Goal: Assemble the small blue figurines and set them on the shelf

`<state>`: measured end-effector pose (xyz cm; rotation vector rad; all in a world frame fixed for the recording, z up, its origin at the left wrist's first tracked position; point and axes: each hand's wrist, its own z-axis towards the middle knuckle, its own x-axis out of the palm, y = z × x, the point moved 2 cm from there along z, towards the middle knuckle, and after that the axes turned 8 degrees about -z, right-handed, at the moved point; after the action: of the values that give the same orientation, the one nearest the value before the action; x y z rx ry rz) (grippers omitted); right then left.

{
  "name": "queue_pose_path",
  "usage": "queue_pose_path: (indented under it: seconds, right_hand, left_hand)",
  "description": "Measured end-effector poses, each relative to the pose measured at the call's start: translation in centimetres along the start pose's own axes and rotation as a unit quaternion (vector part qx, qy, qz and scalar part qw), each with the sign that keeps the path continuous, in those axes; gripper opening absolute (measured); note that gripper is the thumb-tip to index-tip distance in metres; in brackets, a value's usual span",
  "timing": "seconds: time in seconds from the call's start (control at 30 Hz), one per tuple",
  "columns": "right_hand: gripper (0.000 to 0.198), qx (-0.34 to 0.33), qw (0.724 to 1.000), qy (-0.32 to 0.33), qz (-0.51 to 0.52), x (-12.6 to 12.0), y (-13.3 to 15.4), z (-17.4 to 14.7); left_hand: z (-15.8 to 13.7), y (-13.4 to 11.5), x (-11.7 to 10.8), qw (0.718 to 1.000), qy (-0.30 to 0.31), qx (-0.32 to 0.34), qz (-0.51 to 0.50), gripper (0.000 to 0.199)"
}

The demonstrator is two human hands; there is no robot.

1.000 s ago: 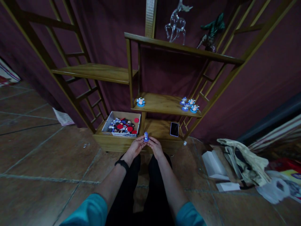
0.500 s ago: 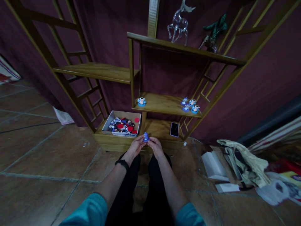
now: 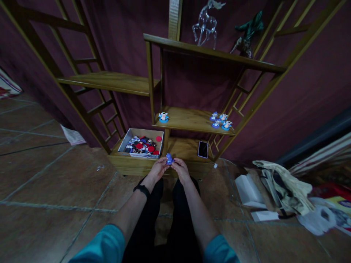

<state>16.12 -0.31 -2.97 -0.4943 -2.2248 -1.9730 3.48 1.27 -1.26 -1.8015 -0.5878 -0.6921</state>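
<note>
A small purple figurine [image 3: 169, 159] is held between my two hands, in front of the low shelf's edge. My left hand [image 3: 159, 168] pinches it from the left side, and my right hand [image 3: 181, 169] grips its base from the right. Just beyond my left hand, a cardboard box [image 3: 124, 143] holds several small figurines and red discs. On the middle shelf [image 3: 186, 116], a blue-based figurine [image 3: 163, 117] stands at the left end. A cluster of several figurines [image 3: 215, 123] with purple or blue bases stands at the right end.
A phone [image 3: 203, 149] lies on the low shelf at the right. Higher up stand a clear glass deer [image 3: 206, 25] and a dark green statue [image 3: 248, 34]. On the floor at the right are a white box [image 3: 250, 190], pale cloth [image 3: 290, 186] and a plastic bag [image 3: 318, 219].
The purple figurine has turned a little between my fingers. My hands stay in nearly the same place, and the whole view has shifted slightly.
</note>
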Motion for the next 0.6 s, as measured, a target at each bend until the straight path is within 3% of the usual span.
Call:
queue_pose_path:
  seconds: [0.33, 0.6]
  right_hand:
    - [0.033, 0.000, 1.000, -0.009, 0.008, -0.11, -0.23, 0.15]
    - [0.039, -0.004, 1.000, 0.020, -0.008, 0.05, -0.13, 0.05]
  left_hand:
    - [0.58, 0.53, -0.33, 1.000, 0.007, -0.002, 0.000, 0.020]
    - [0.79, 0.65, -0.44, 1.000, 0.026, 0.007, 0.008, 0.033]
